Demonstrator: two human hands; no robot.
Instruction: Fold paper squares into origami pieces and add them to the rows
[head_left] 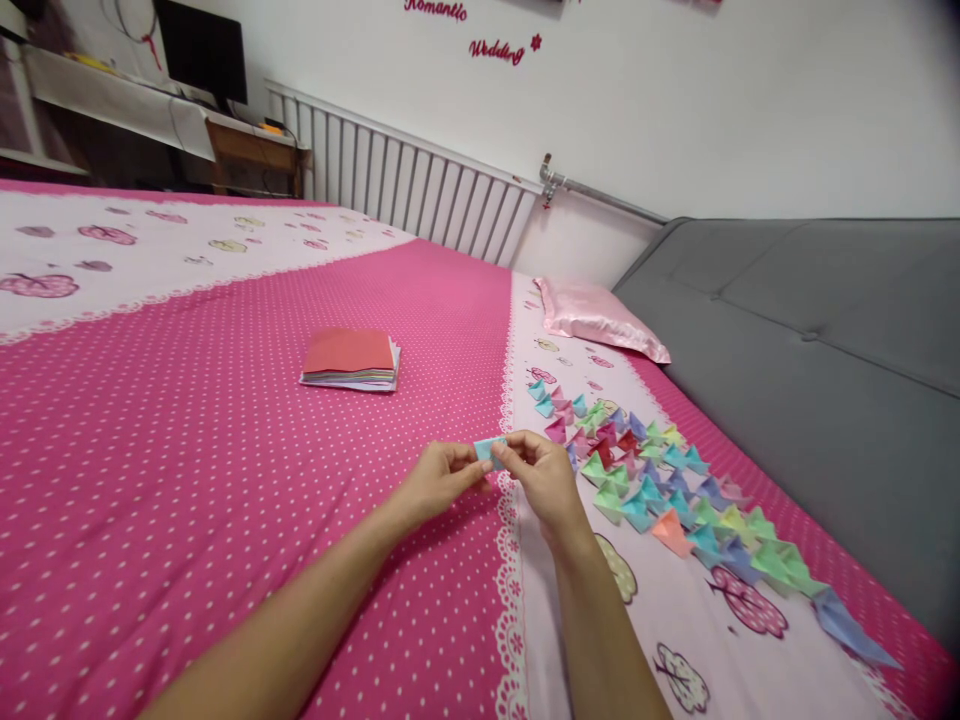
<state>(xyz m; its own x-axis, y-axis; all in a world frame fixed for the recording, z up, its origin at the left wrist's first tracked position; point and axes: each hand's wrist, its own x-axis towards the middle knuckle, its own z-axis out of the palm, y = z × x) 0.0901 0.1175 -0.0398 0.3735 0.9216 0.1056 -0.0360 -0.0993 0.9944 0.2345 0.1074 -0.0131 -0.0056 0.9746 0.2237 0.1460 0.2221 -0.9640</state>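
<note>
A small folded piece of light blue paper (pixel 489 450) is held between my two hands, above the bed. My left hand (pixel 444 478) pinches its left end between thumb and fingers. On the other end, my right hand (pixel 541 474) grips it with the thumb pressed on the front. Right of my hands, many small folded paper boats (pixel 649 495) in blue, green, pink, red, yellow and orange stand in rows on the pale bedspread band. A stack of coloured paper (pixel 349 352), with a red sheet on top, lies farther off to the left.
The pink dotted bedspread (pixel 225 450) spreads under everything. A pink satin pillow (pixel 600 318) lies by the grey padded headboard (pixel 810 310). At the back are a white radiator (pixel 405 170) and a desk (pixel 247 145) with a black monitor (pixel 201 52).
</note>
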